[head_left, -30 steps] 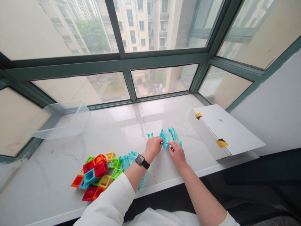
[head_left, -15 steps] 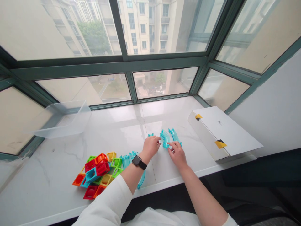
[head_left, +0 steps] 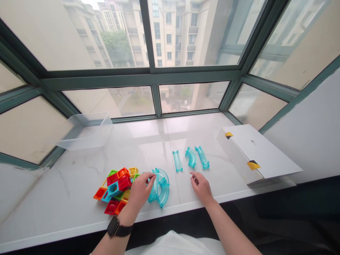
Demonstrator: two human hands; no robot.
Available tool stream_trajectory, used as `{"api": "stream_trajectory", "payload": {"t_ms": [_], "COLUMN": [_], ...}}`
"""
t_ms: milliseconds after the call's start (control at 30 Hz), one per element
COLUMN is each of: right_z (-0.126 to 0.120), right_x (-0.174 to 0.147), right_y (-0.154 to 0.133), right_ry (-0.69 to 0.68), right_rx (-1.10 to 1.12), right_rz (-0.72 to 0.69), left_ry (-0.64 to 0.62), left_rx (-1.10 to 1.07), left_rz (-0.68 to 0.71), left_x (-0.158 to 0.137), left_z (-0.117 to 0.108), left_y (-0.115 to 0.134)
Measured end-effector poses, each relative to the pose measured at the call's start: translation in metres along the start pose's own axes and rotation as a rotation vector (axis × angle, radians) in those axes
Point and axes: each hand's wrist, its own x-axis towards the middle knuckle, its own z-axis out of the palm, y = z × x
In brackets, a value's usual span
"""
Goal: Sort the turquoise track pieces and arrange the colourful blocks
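Over the left pile, my left hand has its thumb and forefinger apart beside the translucent teal track pieces. Nothing shows in its grasp, and it hides part of the pile. My right hand hovers near the table's front with fingers loosely bent and apart, holding nothing. Beyond it, three teal pieces lie in a row: a straight track piece, a curved track piece and another long track piece. Colourful hollow plastic blocks are heaped left of my left hand.
A clear plastic bin stands at the back left by the window. At the right is a white box with yellow-and-black tape. The white tabletop ends at a front edge close to my body.
My left hand has moved left and nearer, from the row to the teal pile. The straight piece now lies uncovered. My right hand has drawn back from the curved piece. The view has shifted.
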Motion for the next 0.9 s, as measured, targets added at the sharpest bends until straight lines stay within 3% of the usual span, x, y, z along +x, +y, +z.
{"api": "stream_trajectory", "payload": {"t_ms": [167, 333, 600, 900], "right_z": [0.016, 0.036, 0.072, 0.077], "right_x": [-0.017, -0.023, -0.026, -0.026], "right_y": [-0.014, -0.04, -0.067, -0.062], "right_ry": [-0.102, -0.151, -0.182, -0.177], "right_rx": [-0.031, -0.037, -0.05, -0.016], "right_rz": [-0.037, -0.082, -0.215, -0.225], "left_ry": [0.121, 0.124, 0.073, -0.125], "left_rx": [-0.05, -0.048, -0.023, 0.131], "left_rz": [-0.101, -0.058, 0.122, 0.216], "left_x": [-0.057, -0.086, -0.085, -0.071], "left_z": [-0.019, -0.014, 0.006, 0.036], "left_y": [-0.021, -0.022, -0.01, 0.006]}}
